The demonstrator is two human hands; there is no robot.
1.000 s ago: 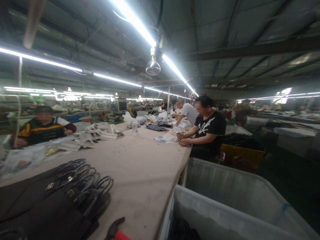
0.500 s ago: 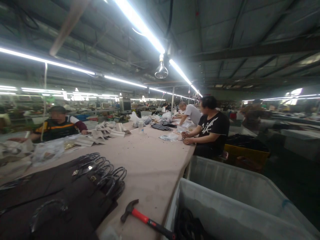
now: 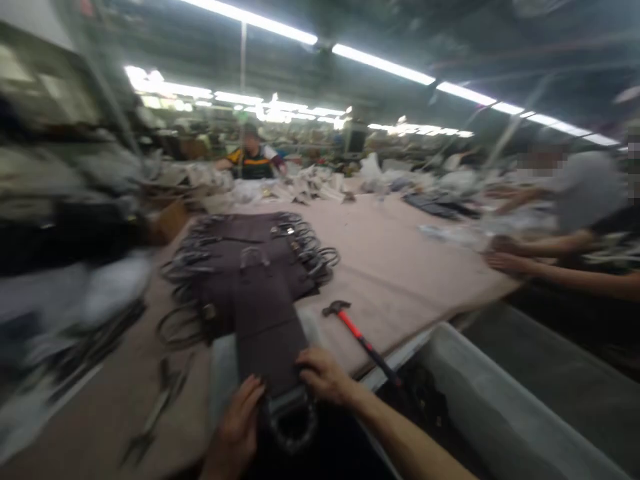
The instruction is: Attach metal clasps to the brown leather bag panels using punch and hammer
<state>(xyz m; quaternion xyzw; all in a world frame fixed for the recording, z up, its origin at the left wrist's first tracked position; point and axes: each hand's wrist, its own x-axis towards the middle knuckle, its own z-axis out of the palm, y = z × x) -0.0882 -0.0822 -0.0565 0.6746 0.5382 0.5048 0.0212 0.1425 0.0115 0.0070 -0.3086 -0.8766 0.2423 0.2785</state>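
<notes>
We look into a dim room lit from above by rows of white tube lights (image 3: 383, 65), bleached out and glaring, their far ends melting into haze. The ceiling (image 3: 380, 20) is murky. Softer light spreads over the table (image 3: 380, 247), with a faint shadow across it, while the dark bags (image 3: 267, 340) swallow most of the light (one clasp (image 3: 291, 231) gives a small glint). We find blur nearly everywhere, heaviest at the left edge, where the plastic (image 3: 115, 287) smears into streaks. The hammer (image 3: 355, 330) reads somewhat clearer; the crate (image 3: 480, 380) stretches toward the corner in gloom.
</notes>
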